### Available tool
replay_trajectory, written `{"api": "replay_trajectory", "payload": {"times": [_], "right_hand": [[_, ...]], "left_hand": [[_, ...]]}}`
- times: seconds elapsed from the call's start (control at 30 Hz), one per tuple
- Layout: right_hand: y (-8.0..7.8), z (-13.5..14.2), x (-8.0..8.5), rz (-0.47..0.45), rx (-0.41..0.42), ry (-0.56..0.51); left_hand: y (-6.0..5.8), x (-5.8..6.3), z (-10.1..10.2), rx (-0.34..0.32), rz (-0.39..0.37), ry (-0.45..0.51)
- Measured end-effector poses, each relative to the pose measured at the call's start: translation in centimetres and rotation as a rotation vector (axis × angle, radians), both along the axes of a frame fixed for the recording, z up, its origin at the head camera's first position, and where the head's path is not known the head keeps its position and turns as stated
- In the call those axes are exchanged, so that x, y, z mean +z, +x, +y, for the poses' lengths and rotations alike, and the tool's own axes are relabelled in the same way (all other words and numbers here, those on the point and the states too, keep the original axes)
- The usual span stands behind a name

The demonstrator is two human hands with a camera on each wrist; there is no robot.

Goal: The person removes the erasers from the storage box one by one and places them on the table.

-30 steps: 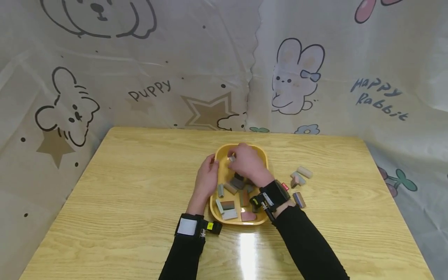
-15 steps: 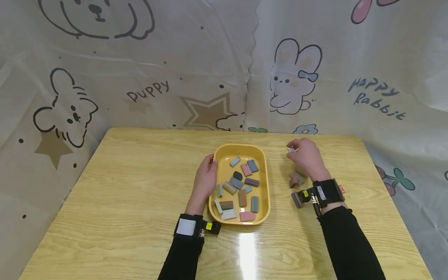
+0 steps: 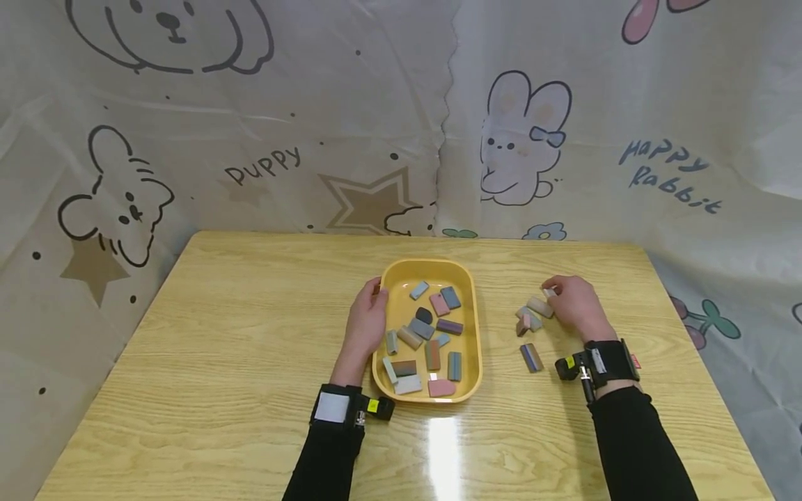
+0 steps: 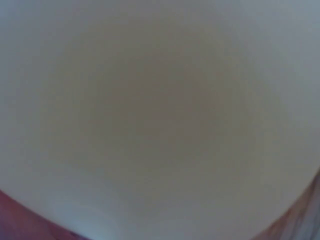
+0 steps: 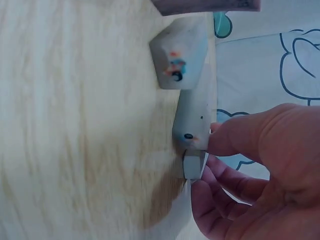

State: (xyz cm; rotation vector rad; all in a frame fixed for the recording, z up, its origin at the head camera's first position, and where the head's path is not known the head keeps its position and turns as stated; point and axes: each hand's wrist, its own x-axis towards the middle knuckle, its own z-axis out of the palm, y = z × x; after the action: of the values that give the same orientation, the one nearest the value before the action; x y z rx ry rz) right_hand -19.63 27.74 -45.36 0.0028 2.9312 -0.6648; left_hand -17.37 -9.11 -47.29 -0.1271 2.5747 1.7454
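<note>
My left hand (image 3: 366, 321) grips the left rim of a yellow plastic tray (image 3: 479, 327), thumb over the edge. Inside the tray lie several small blocks, among them a pink one (image 3: 441, 387) and a purple one (image 3: 449, 326). Off to the tray's right, my right hand (image 3: 578, 306) pinches a small pale grey block (image 5: 193, 166) low over the table, at the end of a whitish block (image 5: 194, 117). From the right wrist view I cannot tell whether the two touch. A blurred pale surface (image 4: 160, 100) fills the left wrist view.
Near my right hand sit a beige block (image 3: 540, 307), a pinkish-brown block (image 3: 523, 324) and a striped block (image 3: 531, 358) on the wooden table (image 3: 263, 334). A cloth with cartoon prints (image 3: 351, 90) hangs behind the table.
My right hand has moved from over the tray out to the right, then lower toward the table beside the loose blocks, holding the pale block. My left hand stays on the rim.
</note>
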Motion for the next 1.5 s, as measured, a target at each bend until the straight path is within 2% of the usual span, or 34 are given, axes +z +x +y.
{"api": "replay_trajectory", "payload": {"times": [0.1,0.23,0.43,0.57,0.67,0.77,0.83,0.93,1.03,1.1,1.17,1.33,1.5], "right_hand": [[0.1,-0.3,0.6,0.011,-0.003,0.003],[0.0,-2.3,2.7,0.063,-0.004,-0.045],[-0.9,-8.7,6.3,0.169,0.036,-0.141],[-1.4,-13.5,7.5,0.178,0.063,-0.21],[-1.6,-16.6,7.2,0.155,0.097,-0.239],[-1.8,-19.0,6.2,0.104,0.126,-0.238],[-2.0,-20.2,5.2,0.071,0.151,-0.205],[-2.3,-21.5,3.7,0.048,0.226,-0.079],[-2.5,-22.3,2.7,0.038,0.284,0.034],[-2.5,-22.7,2.2,0.037,0.294,0.083],[-2.4,-23.0,2.0,0.036,0.284,0.095],[-2.1,-23.4,1.5,0.1,0.294,0.134],[-2.1,-23.4,0.9,0.144,0.302,0.149]], "left_hand": [[0.0,0.0,-0.2,-0.002,0.002,-0.005],[-0.1,0.0,-0.6,0.003,0.002,-0.018],[-0.3,0.0,-0.8,-0.001,-0.001,-0.017],[-0.3,0.0,-0.8,-0.001,0.001,-0.014],[-0.3,-0.2,-0.6,-0.001,0.003,-0.005],[-0.2,-0.4,-0.4,-0.003,0.01,0.013],[-0.2,-0.4,-0.3,-0.005,0.018,0.023],[-0.2,-0.5,-0.1,-0.008,0.03,0.041],[-0.2,-0.5,0.1,-0.022,0.033,0.057],[-0.3,-0.5,0.2,-0.029,0.034,0.062],[-0.3,-0.5,0.2,-0.025,0.034,0.045],[-0.3,-0.3,-0.1,-0.008,0.035,-0.006],[-0.3,-0.3,-0.2,-0.003,0.03,-0.017]]}}
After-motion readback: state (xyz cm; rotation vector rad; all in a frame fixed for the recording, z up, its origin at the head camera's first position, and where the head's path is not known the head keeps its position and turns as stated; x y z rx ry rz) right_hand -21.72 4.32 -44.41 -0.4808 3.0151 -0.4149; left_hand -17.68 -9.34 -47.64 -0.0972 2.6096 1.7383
